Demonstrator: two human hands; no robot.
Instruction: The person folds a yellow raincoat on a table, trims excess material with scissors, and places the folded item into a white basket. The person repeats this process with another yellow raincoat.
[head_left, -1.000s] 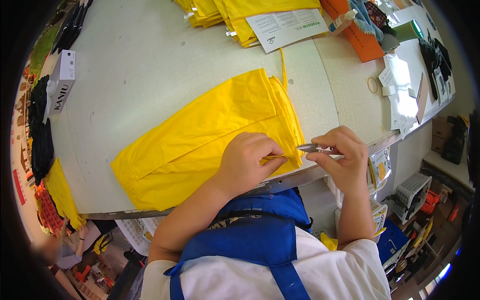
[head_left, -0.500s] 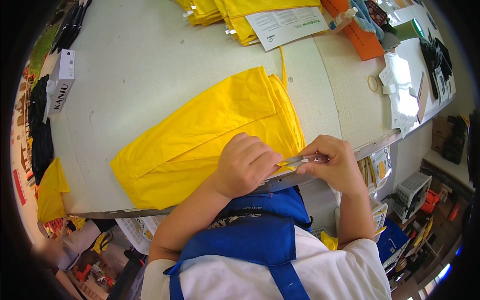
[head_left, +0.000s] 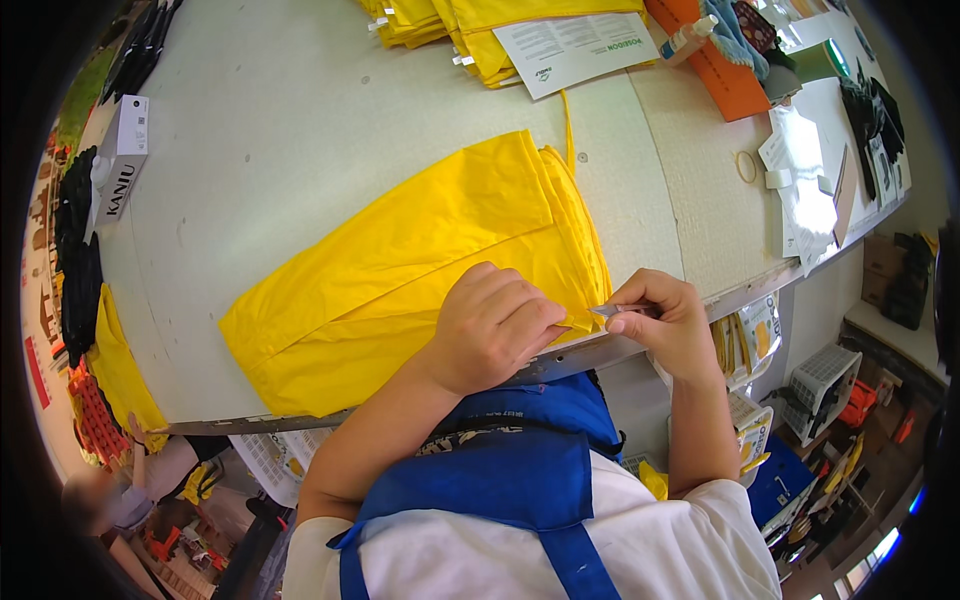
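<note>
So the folded yellow fabric [head_left: 400, 260] lies right along the worktop's [head_left: 270, 140] near edge, its lower left corner pretty much at the rim. Left hand [head_left: 497, 328] is pinching a bit of it by that edge, and right hand [head_left: 662, 318] grips small metal snips [head_left: 612, 311], tip just beside. Decent stretch of worktop surface between the fabric and the white box [head_left: 125, 158] by the left edge, plus more toward the yellow stack [head_left: 480, 45] at the far edge.
</note>
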